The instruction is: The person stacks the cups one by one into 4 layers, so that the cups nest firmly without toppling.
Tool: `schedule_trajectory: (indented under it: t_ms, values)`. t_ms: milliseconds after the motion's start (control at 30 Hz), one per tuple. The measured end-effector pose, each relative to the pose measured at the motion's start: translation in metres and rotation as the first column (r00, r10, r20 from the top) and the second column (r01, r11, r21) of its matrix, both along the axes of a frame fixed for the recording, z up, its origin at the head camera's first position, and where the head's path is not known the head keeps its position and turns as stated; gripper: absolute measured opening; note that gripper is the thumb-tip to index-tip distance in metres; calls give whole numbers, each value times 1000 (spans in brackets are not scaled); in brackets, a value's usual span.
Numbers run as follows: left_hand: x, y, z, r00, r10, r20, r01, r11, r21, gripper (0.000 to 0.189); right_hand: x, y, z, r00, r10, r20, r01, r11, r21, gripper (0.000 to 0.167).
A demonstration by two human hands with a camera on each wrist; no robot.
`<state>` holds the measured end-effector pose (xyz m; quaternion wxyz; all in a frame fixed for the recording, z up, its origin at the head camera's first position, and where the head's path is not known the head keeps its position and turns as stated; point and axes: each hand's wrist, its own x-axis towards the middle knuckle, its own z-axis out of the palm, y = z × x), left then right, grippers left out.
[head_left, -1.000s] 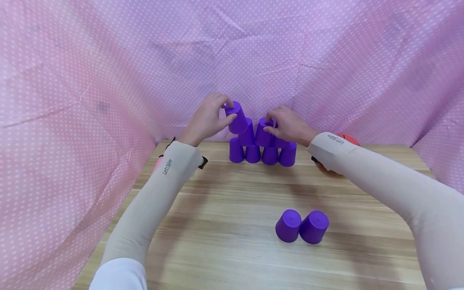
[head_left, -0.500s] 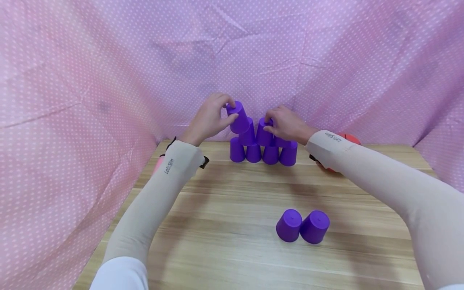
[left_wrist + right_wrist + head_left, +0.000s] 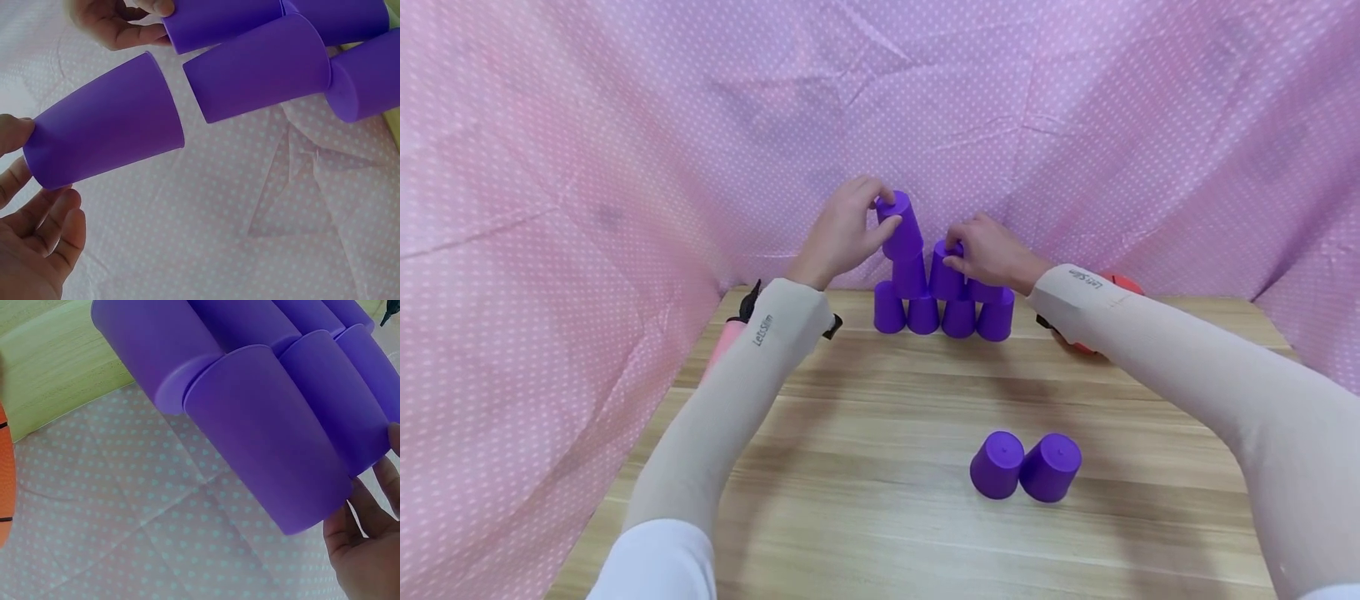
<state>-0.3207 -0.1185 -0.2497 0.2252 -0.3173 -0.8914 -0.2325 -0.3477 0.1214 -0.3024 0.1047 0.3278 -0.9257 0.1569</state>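
In the head view my left hand (image 3: 847, 227) pinches an upside-down purple cup (image 3: 906, 237) near its closed end. This cup hangs over the left cup (image 3: 909, 278) of the stack's second row. The left wrist view shows a gap between the held cup (image 3: 106, 125) and that second-row cup (image 3: 262, 69). My right hand (image 3: 994, 252) pinches the second row's middle cup (image 3: 945, 277) by its upper end, thumb and fingers on either side. Beside it, partly behind my hand, is the row's right cup (image 3: 269, 437). Several upside-down cups form the bottom row (image 3: 922, 315).
Two more upside-down purple cups (image 3: 997, 467) stand side by side nearer on the wooden table (image 3: 865, 517). A pink object with a black top (image 3: 730, 340) is beside my left forearm. An orange-red ball (image 3: 5, 481) lies behind my right wrist. Pink dotted cloth (image 3: 880, 100) hangs behind.
My left hand has raised its cup and shifted it slightly right, from overlapping the second row's left cup to above it. The right hand stays almost still on the middle cup.
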Motion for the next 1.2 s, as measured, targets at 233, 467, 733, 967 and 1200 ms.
schedule_trajectory:
  t_ms: [233,467,733,967,1200]
  values:
    - [-8,13,-3,1000,-19,-8,19,999,28,20,-1,4,-1,1000,12,-16,-12,1000,-13,20]
    - [-10,23,-2,999,-35,-27,36,999,40,19,0,7,0,1000,3,-28,-4,1000,-14,22]
    - [-15,30,-1,1000,-18,14,18,1000,24,20,2,15,2,1000,-16,16,17,998,-64,31]
    - [-27,34,-1,999,-8,36,9,1000,-8,19,4,24,3,999,-23,36,26,996,-89,42]
    - [-37,39,-2,992,51,118,-44,997,-61,22,6,28,3,999,-31,43,35,996,-82,44]
